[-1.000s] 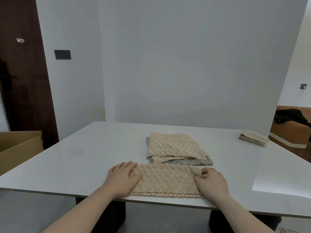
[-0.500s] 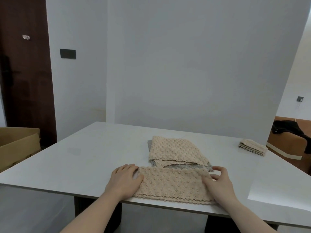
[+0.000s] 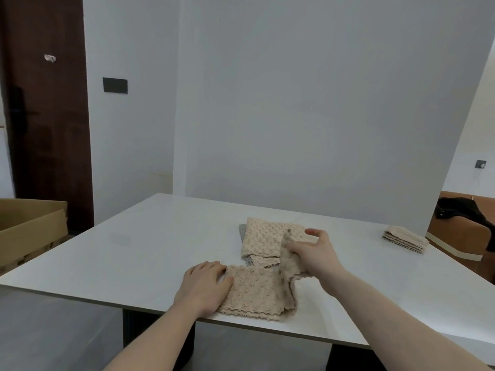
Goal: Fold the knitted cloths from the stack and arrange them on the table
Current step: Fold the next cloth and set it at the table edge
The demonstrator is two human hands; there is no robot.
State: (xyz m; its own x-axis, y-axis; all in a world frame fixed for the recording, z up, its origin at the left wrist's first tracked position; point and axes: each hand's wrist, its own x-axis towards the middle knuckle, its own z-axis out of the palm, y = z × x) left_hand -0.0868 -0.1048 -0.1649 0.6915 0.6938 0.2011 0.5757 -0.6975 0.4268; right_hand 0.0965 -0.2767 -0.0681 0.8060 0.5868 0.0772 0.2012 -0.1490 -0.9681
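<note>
A beige knitted cloth [image 3: 255,291], folded into a strip, lies at the near edge of the white table [image 3: 134,253]. My left hand [image 3: 205,285] lies flat on its left end, fingers spread. My right hand [image 3: 314,254] grips the strip's right end and holds it lifted above the table, swung toward the left. Just behind lies the stack of knitted cloths [image 3: 267,241], beige on top with a grey one beneath. A pile of folded cloths [image 3: 405,239] sits at the table's far right edge.
An open cardboard box [image 3: 29,226] stands left of the table by a dark wooden door [image 3: 45,116]. A brown seat with a black garment [image 3: 460,212] is at the right. A white wall rises behind the table.
My right hand has taken hold of the strip's right end and raised it up and leftward. My left hand stays on the left end. The camera has shifted slightly.
</note>
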